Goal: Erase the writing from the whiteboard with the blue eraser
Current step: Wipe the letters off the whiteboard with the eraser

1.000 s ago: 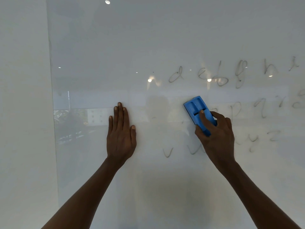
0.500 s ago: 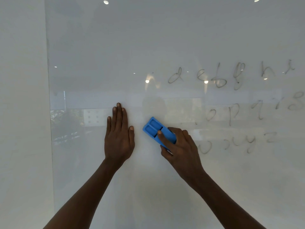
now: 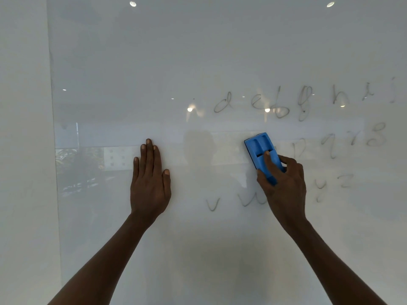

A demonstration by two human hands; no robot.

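1 eraser [image 3: 262,154], 2 hands, approx. 15 letters.

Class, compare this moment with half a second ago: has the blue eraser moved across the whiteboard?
Yes. The blue eraser has swept right and slightly up, away from the flat left hand, judged against the letter d.

My left grip [image 3: 150,183] lies flat on the whiteboard [image 3: 154,62] at frame centre; my right grip [image 3: 284,183] presses the blue eraser [image 3: 263,155] among faint writing [image 3: 282,104] at the right.
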